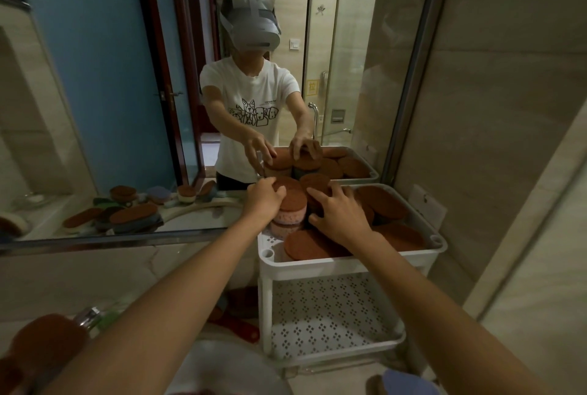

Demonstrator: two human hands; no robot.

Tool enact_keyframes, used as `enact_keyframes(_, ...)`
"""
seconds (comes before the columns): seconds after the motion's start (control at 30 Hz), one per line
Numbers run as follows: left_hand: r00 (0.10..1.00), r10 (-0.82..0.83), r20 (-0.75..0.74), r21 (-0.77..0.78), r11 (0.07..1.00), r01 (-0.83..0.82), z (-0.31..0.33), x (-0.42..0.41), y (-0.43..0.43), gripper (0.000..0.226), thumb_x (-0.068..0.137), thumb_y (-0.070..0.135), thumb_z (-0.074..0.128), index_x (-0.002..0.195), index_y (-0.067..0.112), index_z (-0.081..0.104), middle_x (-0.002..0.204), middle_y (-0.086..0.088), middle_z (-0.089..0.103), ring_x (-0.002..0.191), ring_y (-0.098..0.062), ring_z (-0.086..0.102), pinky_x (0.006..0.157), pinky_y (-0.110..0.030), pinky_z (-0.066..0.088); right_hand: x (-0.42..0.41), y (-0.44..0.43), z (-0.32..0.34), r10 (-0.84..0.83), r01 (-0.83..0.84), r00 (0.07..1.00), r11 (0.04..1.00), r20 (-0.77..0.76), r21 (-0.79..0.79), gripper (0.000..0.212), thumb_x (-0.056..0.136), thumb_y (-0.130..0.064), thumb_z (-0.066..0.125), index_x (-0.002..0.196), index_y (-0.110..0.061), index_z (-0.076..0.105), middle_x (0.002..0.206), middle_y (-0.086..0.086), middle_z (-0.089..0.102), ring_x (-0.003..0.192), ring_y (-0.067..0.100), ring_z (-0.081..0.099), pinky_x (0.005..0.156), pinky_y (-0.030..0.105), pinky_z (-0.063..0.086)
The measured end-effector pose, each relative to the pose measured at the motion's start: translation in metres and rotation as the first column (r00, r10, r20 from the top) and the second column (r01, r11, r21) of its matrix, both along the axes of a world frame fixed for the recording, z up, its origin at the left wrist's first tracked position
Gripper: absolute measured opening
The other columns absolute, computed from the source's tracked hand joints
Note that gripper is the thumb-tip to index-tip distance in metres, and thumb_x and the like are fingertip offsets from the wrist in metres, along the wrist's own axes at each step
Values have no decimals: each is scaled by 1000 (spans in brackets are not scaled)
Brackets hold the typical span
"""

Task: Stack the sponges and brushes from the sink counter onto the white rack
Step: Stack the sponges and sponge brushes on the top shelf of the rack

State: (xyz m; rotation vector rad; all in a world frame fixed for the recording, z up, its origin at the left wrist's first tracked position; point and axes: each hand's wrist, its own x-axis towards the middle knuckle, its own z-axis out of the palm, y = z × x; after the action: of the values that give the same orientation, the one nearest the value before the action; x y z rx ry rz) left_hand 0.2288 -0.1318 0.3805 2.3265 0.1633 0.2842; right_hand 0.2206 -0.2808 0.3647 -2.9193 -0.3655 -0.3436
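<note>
In the top tray of the white rack point(349, 262), the pink sponge stack point(289, 210) was held by the curled fingers of the left hand point(265, 200); the right hand point(341, 216) was spread wide on the second stack point(314, 184); both were best kept straight and pressed softly.

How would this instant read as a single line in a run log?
left hand: grips pink sponge stack | right hand: rests on dark sponge stack | place: white rack, top tier
</note>
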Motion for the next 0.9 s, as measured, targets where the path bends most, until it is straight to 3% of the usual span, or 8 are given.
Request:
enact_keyframes(0.2,1000,-17,-15,60,998,18,2,-3,-4,43,97,22,40,136,6,43,139,-20,45,126,-34,44,102,-35,37,-1,-5,6,-31,36,998,996,-52,86,58,86,-38,52,141,-34,34,152,9,26,138,37,24,110,54,25)
enact_keyframes(0.33,999,-16,-40,99,995,20,3,-2,-9,33,96,17,39,123,5,54,129,-20,51,114,-34,52,85,-32,39,-5,-6,6,-27,35,996,995,-89,93,58,88,-32,51,142,-33,30,154,7,23,139,35,21,111,53,24)
enact_keyframes(0.5,997,-17,-78,126,992,26,8,-3,-8,36,97,19,37,127,4,50,133,-22,48,123,-34,46,97,-33,38,-13,-3,13,-23,34,992,995,-124,93,59,88,-31,52,143,-29,29,154,8,21,141,36,16,112,54,21)
enact_keyframes(0.6,999,48,-3,149,988,-47,11,-8,-14,33,97,19,35,120,3,53,132,-22,47,122,-36,42,94,-37,37,-26,-3,18,-2,1,1000,982,1,187,52,87,-22,53,138,-20,41,150,11,30,140,33,21,112,50,22)
enact_keyframes(0.7,988,56,143,208,974,-85,18,-26,-25,32,95,20,36,116,7,57,130,-19,47,126,-35,34,101,-43,33,-46,-6,18,44,-91,986,950,160,298,40,86,-10,52,125,-10,56,139,14,44,132,30,34,108,38,31)
enact_keyframes(0.83,956,42,289,-44,999,-31,17,-68,-42,27,92,16,41,109,12,62,119,-13,57,114,-29,49,98,-38,41,-92,-13,-2,-37,-155,936,849,349,505,24,82,-3,58,105,-4,65,120,12,57,107,22,55,86,26,44)
enact_keyframes(0.9,945,20,325,-188,981,44,2,-98,-49,22,90,16,44,98,16,64,106,-9,63,98,-24,59,85,-37,49,-121,-21,-26,-118,-166,904,788,410,592,20,78,-1,56,96,-2,64,110,15,57,92,15,54,75,18,40)
